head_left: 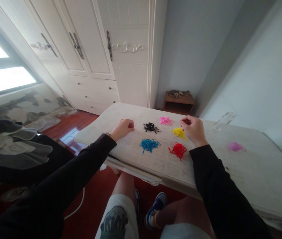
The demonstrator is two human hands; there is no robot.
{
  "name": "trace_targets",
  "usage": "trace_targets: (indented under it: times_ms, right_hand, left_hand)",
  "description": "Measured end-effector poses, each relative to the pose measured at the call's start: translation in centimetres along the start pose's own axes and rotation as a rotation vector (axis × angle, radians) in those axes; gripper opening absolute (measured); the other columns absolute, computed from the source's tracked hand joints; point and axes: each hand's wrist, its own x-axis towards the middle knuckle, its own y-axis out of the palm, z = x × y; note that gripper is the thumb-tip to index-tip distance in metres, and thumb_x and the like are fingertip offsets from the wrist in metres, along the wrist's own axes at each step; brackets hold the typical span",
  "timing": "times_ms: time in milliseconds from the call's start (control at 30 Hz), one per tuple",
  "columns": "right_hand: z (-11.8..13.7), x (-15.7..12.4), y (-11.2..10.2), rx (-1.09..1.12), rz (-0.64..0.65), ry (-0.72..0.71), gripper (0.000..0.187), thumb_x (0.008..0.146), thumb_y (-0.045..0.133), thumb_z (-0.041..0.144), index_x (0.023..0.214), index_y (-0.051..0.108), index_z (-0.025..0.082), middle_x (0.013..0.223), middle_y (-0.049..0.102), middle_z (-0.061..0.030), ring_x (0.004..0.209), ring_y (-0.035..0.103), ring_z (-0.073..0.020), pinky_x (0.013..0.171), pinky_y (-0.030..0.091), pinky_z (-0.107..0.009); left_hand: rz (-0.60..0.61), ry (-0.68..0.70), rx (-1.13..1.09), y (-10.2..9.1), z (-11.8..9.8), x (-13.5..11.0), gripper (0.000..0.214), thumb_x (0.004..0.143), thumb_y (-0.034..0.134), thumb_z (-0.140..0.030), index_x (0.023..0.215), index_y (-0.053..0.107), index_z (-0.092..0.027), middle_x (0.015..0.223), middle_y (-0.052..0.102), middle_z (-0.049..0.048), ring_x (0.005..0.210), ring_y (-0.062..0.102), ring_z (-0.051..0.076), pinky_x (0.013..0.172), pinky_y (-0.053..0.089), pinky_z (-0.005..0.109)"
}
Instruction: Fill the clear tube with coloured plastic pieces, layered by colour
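Note:
My left hand point(122, 129) rests on the white table, left of a pile of black strands point(151, 127). Its fingers are curled closed, and their inner side is hidden. Just behind the yellow strands point(179, 132), my right hand point(195, 129) hovers or rests with thumb and fingers pinched together; anything between them is too small to make out. Blue strands point(149, 145) lie in front of the black ones. A red pile point(178, 150) sits nearest my right sleeve, and pink strands point(165, 120) form a small heap at the back.
On the right of the table point(255, 176) lie a clear glass or plastic vessel point(224, 121), tipped over, and a purple-pink bundle point(235, 146). A white wardrobe point(131, 66) and a small brown stand point(179, 101) are beyond. Dark fabric point(53, 159) is at the left.

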Motion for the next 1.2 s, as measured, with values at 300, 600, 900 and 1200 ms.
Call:
trace_targets:
  times_ms: [300,600,900,1200]
  right_hand:
    - [0.3,0.0,0.1,-0.002,0.014,-0.033,0.013,0.076,0.061,0.028,0.066,0.065,0.020,0.062,0.066,-0.0028,0.060,0.058,-0.0177,0.064,0.044,-0.032]
    - [0.5,-0.3,0.4,0.104,0.158,-0.059,0.016,0.079,0.066,0.032,0.071,0.070,0.019,0.067,0.069,-0.0031,0.063,0.061,-0.0175,0.064,0.046,-0.032]
    - [1.3,-1.0,1.4,0.533,0.467,-0.037,0.035,0.074,0.086,0.047,0.096,0.078,0.020,0.092,0.081,-0.0068,0.085,0.074,-0.0219,0.084,0.060,-0.039]
    - [0.5,0.0,0.5,0.437,0.206,0.037,0.024,0.079,0.077,0.044,0.078,0.070,0.020,0.073,0.074,-0.0043,0.069,0.071,-0.0200,0.069,0.058,-0.035]
  left_hand:
    - [0.002,0.018,-0.008,-0.7,0.7,0.0,0.002,0.074,0.066,-0.019,0.075,0.064,-0.019,0.071,0.069,0.0015,0.072,0.063,0.017,0.071,0.044,0.028]
    - [0.101,-0.114,-0.661,-0.3,-2.6,-0.1,0.033,0.070,0.081,-0.034,0.090,0.059,-0.018,0.082,0.074,0.0028,0.073,0.067,0.014,0.071,0.050,0.027]
    - [0.344,-0.014,-1.060,3.1,-12.8,2.6,0.033,0.074,0.085,-0.019,0.092,0.058,-0.017,0.077,0.073,0.0008,0.065,0.064,0.009,0.064,0.048,0.023]
    - [0.304,0.006,-1.081,4.8,-13.4,7.0,0.028,0.077,0.080,-0.011,0.091,0.056,-0.017,0.079,0.074,0.0024,0.069,0.066,0.009,0.071,0.051,0.024]
